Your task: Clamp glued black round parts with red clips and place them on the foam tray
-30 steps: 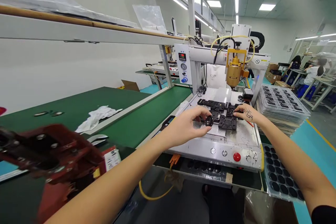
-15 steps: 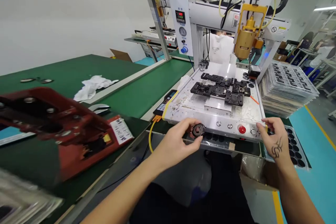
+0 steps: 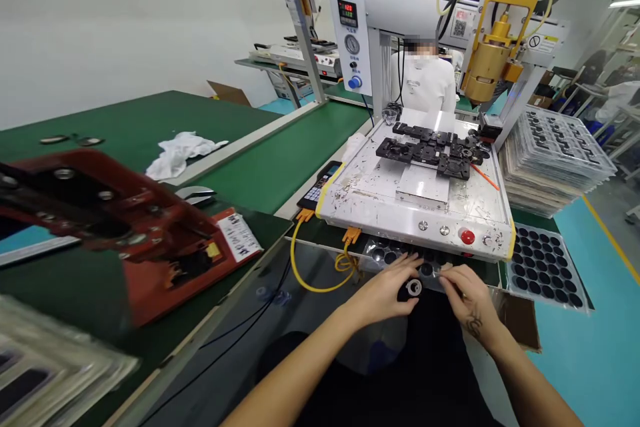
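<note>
My left hand (image 3: 387, 292) holds a small round black part (image 3: 413, 288) with a pale centre, just below the front edge of the white machine bed (image 3: 380, 203). My right hand (image 3: 466, 291) meets it from the right, its fingertips touching the same part. Both hands hover over a clear tray of round pockets (image 3: 385, 252) tucked under the machine. On the bed lie black fixtures (image 3: 431, 150) beneath a brass-coloured dispensing head (image 3: 489, 60).
A red metal press (image 3: 115, 220) stands close at my left on the green bench. A black pocketed tray (image 3: 545, 268) sits right of the machine, with stacked clear trays (image 3: 555, 153) behind it. A person in white (image 3: 429, 83) stands behind the machine. A white cloth (image 3: 181, 150) lies on the conveyor.
My left hand has carried the round part from the fixtures down to below the machine's front edge. My right hand left the fixtures and came in to touch the part. My view tilted down.
</note>
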Demonstrator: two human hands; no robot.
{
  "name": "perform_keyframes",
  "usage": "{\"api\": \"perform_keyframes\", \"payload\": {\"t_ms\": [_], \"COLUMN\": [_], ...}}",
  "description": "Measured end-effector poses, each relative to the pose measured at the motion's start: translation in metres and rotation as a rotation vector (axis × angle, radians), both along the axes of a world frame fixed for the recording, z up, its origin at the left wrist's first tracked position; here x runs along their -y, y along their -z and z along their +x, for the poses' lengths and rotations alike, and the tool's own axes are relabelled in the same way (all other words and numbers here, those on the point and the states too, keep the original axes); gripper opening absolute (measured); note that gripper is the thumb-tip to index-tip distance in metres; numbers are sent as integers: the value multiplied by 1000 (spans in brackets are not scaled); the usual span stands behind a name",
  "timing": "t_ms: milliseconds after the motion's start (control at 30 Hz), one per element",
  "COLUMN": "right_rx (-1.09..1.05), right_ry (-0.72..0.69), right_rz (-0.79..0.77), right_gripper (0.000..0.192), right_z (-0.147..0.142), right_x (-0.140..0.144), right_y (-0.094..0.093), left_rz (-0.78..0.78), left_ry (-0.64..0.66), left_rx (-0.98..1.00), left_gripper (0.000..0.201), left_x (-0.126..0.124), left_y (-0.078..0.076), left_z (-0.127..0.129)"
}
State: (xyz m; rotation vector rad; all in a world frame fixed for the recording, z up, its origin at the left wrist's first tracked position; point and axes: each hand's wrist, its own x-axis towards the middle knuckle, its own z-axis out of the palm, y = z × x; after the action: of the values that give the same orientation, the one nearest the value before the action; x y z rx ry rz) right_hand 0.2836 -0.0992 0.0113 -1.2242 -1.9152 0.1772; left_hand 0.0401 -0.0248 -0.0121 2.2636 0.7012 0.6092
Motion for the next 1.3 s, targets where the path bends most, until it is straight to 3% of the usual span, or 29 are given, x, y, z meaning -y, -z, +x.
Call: {"api": "perform_keyframes", "payload": {"t_ms": [233,433,600,833,933,1133,1300], "right_rx": [153,304,340,212,70,-203,-324], "right_ry": [-9,7,-74,-206,-156,98,189], "right_rz": [-57,128,285,204,75,-136,-254], "right_gripper": [26,26,28,25,21,9,17], "right_z": [-20,-22,-19,-17,-8,7,8], "right_x": [-30,-31,-25,31,47,29,23], "right_y": [35,57,74,67,61,50,32], "left_rz": [32,68,1,-94,-46,-2,3], "left_ry": [-67,-69,-14,-30,-86,-190,-209], "left_rx": [-28,-71,-126,-88,-40,-28,24], "left_gripper": [45,37,35,36,34,31,31], "left_x": [10,-2,-8,-5,-8,-17,-1], "left_y": [9,21,10,-6,-5,-6,-16], "left_z": [-5,-6,-7,-7,4,31,21]}}
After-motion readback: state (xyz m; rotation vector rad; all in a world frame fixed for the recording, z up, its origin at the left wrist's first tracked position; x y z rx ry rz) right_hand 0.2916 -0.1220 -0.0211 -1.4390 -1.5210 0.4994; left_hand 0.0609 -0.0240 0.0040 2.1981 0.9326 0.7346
